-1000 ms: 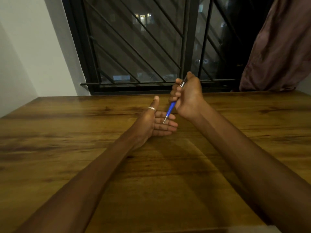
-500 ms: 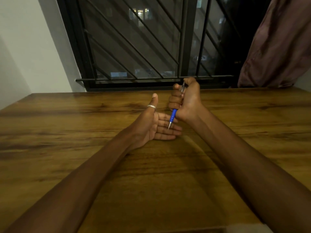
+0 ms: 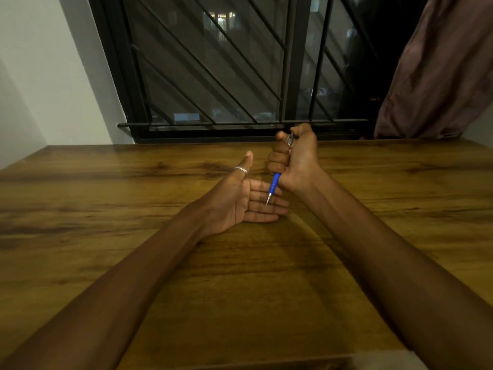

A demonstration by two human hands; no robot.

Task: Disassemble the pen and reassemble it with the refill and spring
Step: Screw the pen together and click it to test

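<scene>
Near edge: a pale strip (image 3: 386, 360) showed at the bottom right corner, just past the table's front; what it was could not be told.
Table: a wooden top (image 3: 240, 276) with dark grain streaks ran from the bottom of the view to the window wall; both forearms reached across it.
Left hand: the left hand (image 3: 240, 198) lay open, palm turned up and toward the right, fingers straight and held together, thumb raised. Its outer edge sat low over the wood; contact could not be confirmed.
Ring: a silver band (image 3: 241, 170) circled the left thumb.
Right hand: the right hand (image 3: 296, 161) was curled into a fist around the pen, just beyond and to the right of the left fingers, thumb folded over the top.
Pen: the pen (image 3: 274, 182) was still in one piece, held tilted with tip down. Its blue grip and metal tip stuck out below the fist, the point meeting or just above the left fingers. A silvery upper end with clip showed at the top of the fist.
Window: a dark-framed window (image 3: 213, 76) with slanted black bars stood behind the table's far edge; lit windows showed outside.
Wall: a plain pale wall (image 3: 53, 76) filled the far left.
Curtain: a brownish curtain (image 3: 440, 70) hung at the far right.
</scene>
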